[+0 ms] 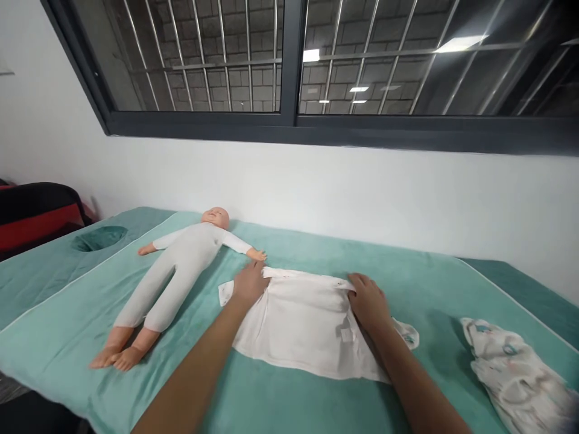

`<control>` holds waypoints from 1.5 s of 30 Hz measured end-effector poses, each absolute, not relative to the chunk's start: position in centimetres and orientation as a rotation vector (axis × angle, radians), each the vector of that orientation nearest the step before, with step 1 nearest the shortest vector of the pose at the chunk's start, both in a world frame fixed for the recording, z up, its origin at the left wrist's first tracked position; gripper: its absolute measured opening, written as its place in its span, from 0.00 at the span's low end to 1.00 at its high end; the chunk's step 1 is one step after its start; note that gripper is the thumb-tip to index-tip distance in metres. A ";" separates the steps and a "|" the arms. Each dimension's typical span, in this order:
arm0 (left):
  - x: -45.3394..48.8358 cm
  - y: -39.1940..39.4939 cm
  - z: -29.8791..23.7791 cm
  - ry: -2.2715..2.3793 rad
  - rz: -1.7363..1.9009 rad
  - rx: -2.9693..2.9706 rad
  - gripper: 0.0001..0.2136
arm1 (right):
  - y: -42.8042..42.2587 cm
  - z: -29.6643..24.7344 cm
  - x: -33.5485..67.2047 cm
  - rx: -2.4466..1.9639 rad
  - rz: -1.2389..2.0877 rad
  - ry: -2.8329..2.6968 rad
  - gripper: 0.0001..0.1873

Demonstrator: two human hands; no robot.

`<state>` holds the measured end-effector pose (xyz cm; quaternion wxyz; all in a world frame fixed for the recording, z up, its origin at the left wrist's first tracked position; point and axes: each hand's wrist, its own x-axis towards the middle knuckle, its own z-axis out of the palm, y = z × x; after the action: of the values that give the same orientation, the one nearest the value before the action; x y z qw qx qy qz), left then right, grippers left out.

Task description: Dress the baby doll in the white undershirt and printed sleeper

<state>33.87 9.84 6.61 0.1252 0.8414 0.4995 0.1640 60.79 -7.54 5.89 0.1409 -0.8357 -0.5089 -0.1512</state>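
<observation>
A small white baby shirt [303, 325] lies spread on the green cover in front of me. Printed fabric shows at its sleeve ends, and a small tag is visible near its right side. My left hand [250, 283] is closed on the shirt's upper left edge, close to the doll's hand. At the upper right edge, my right hand [368, 301] grips the cloth, its fingertips curled over the fabric. To the left, a baby doll [187, 253] in a white body lies on its back, arms spread.
A crumpled printed baby garment [518, 374] lies at the right. The green cover [316, 241] has a round hole [99, 238] at the far left. Behind stand a white wall [289, 181] and a barred window [289, 120]. A red and black object [40, 211] sits at left.
</observation>
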 end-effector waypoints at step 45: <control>30.8 3.2 3.9 0.473 0.728 2.632 0.22 | -7.9 2.9 54.7 -1.996 -0.152 -1.935 0.25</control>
<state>30.79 3.22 3.91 0.1838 0.9335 0.1676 0.2583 54.67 -7.95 2.93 0.1776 -0.7055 -0.6840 -0.0538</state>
